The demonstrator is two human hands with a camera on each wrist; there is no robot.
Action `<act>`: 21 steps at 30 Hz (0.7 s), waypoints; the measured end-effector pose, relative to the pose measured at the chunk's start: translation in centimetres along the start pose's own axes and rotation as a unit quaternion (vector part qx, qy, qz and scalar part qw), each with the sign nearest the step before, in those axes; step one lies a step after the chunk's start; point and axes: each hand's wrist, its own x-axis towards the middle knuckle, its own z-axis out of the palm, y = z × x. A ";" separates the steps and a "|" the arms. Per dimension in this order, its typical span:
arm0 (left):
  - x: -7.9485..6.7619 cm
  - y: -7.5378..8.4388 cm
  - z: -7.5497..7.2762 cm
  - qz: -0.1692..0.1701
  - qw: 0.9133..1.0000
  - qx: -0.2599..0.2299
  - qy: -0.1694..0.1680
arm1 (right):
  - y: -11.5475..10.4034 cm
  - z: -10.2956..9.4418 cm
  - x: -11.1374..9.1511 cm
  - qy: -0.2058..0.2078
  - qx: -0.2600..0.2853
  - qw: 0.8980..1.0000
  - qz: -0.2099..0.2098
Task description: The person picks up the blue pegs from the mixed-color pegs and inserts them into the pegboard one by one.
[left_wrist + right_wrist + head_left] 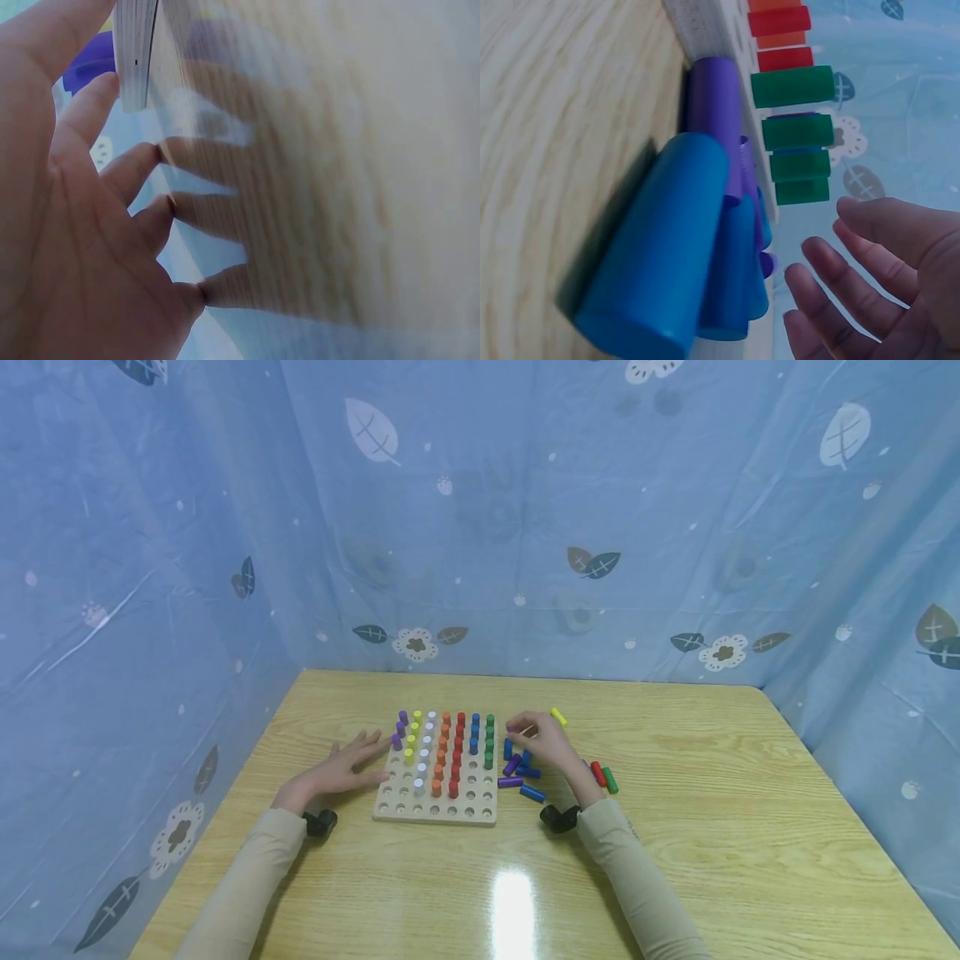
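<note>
A pale wooden pegboard [435, 814] holds columns of purple, yellow, white, orange, red, blue and green pegs. My left hand [347, 767] is spread along its left side, with the thumb and index fingertips at the board's edge; the left wrist view shows these fingers straight. Just off the board's right edge, my right hand [546, 739] hovers with its fingers loosely bent. Nothing shows between the thumb and fingers of that hand [877, 277] in the right wrist view. Beside it lie loose blue pegs [656, 247] and purple pegs [714, 112], close to the standing green pegs [799, 133].
Beyond the right hand lies a yellow peg [558, 717]. A red peg [598, 774] and a green peg [611, 780] rest right of the right wrist. Blue patterned curtains [517, 527] surround the wooden table [712, 827] at the back and sides.
</note>
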 end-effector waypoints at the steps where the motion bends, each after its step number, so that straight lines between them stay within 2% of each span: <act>1: 0.0 0.0 0.0 0.000 1.000 -0.001 0.000 | 0.1 0.0 0.0 -0.003 -0.004 1.000 0.004; 21: 0.2 -0.4 0.1 0.006 1.000 -0.004 0.000 | 0.1 0.8 -0.4 -0.039 -0.089 0.994 0.043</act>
